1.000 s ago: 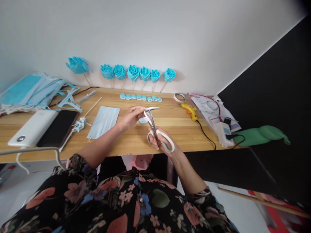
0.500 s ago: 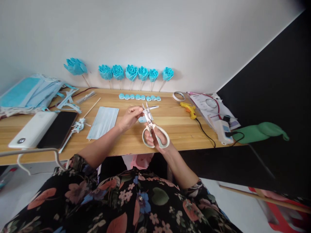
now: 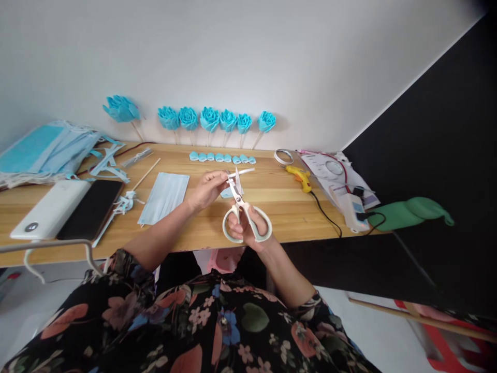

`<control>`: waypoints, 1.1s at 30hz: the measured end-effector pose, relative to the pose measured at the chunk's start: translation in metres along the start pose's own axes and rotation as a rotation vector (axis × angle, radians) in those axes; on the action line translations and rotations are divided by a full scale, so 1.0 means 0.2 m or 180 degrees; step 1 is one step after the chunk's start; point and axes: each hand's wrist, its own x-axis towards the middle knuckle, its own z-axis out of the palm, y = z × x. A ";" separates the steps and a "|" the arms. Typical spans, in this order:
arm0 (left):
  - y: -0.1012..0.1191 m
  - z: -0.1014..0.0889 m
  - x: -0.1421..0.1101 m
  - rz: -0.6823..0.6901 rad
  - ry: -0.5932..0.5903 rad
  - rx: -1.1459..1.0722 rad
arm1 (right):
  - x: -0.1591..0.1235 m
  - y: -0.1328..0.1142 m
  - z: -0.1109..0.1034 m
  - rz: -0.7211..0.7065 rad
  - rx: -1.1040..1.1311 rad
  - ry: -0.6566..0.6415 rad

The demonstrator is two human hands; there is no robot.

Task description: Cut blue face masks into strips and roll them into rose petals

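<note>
My right hand (image 3: 252, 228) grips the white-handled scissors (image 3: 239, 201), with fingers through the loops and the blades pointing away from me. My left hand (image 3: 209, 189) is closed in a pinch on a narrow white strip (image 3: 247, 170), which sticks out to the right past the blades. The scissor blades are parted and lie at the strip, close to my left fingertips. Below them, a small light blue piece (image 3: 226, 193) lies on the table, partly hidden by the blades. A pleated face mask (image 3: 165, 197) lies flat, left of my left hand.
Blue fabric roses (image 3: 210, 119) on sticks lean against the wall, behind a row of small blue rolls (image 3: 219, 157). Right are a tape roll (image 3: 283, 156), a yellow glue gun (image 3: 301, 178) and a power strip (image 3: 355, 212). Left are stacked masks (image 3: 46, 150), a phone (image 3: 91, 210) and a power bank (image 3: 50, 210).
The scissor handles have spread slightly and the blades have shifted at the strip. The strip's free end now shows brighter and flatter. My left hand has barely moved.
</note>
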 end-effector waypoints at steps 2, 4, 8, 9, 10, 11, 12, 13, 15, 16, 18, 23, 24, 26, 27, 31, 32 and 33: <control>0.00 0.00 0.00 -0.0115 -0.0103 -0.0009 | 0.00 0.00 0.00 -0.0028 -0.0063 0.0044; 0.00 0.00 0.00 -0.0226 -0.0140 0.0020 | 0.00 0.00 0.00 -0.0047 -0.0107 0.0029; -0.01 -0.01 0.01 -0.0368 0.0039 0.0101 | -0.03 0.03 0.00 -0.0056 -0.0377 -0.0227; -0.02 -0.02 0.01 -0.0399 0.0106 0.0106 | -0.04 0.03 0.00 -0.0054 -0.0481 -0.0314; -0.02 -0.03 0.02 -0.0431 0.0163 0.0099 | -0.05 0.03 0.00 -0.0050 -0.0577 -0.0387; -0.02 -0.04 0.02 -0.0455 0.0199 0.0080 | -0.07 0.03 -0.01 -0.0050 -0.0653 -0.0429; -0.02 -0.04 0.02 -0.0449 0.0215 0.0045 | -0.08 0.03 -0.02 -0.0060 -0.0701 -0.0430; -0.03 -0.04 0.03 -0.0410 0.0215 0.0004 | -0.10 0.02 -0.03 -0.0081 -0.0728 -0.0391; -0.03 -0.04 0.03 -0.0270 0.0181 -0.0058 | -0.11 0.00 -0.05 -0.0140 -0.0768 -0.0236; -0.03 -0.04 0.03 -0.0182 0.0166 -0.0089 | -0.12 -0.01 -0.07 -0.0166 -0.0797 -0.0142; -0.03 -0.03 0.03 -0.0052 0.0140 -0.0166 | -0.12 -0.03 -0.10 -0.0187 -0.0883 0.0015; -0.03 -0.03 0.03 -0.0047 0.0136 -0.0231 | -0.11 -0.04 -0.11 -0.0149 -0.0974 0.0119; -0.03 -0.03 0.03 -0.0055 0.0170 -0.0215 | -0.11 -0.04 -0.11 -0.0134 -0.0973 0.0111; -0.03 -0.03 0.03 -0.0053 0.0253 -0.0225 | -0.11 -0.04 -0.10 -0.0113 -0.0966 0.0096; -0.03 -0.04 0.03 -0.0046 0.0293 -0.0246 | -0.11 -0.04 -0.10 -0.0104 -0.0961 0.0090; -0.05 -0.04 0.05 -0.0066 0.0469 -0.0356 | -0.11 -0.02 -0.12 -0.0087 -0.0904 0.0072; -0.04 -0.04 0.05 -0.0086 0.0526 -0.0407 | -0.10 -0.02 -0.12 -0.0085 -0.0891 0.0095; -0.04 -0.03 0.06 -0.0110 0.0573 -0.0462 | -0.10 -0.02 -0.12 -0.0083 -0.0876 0.0124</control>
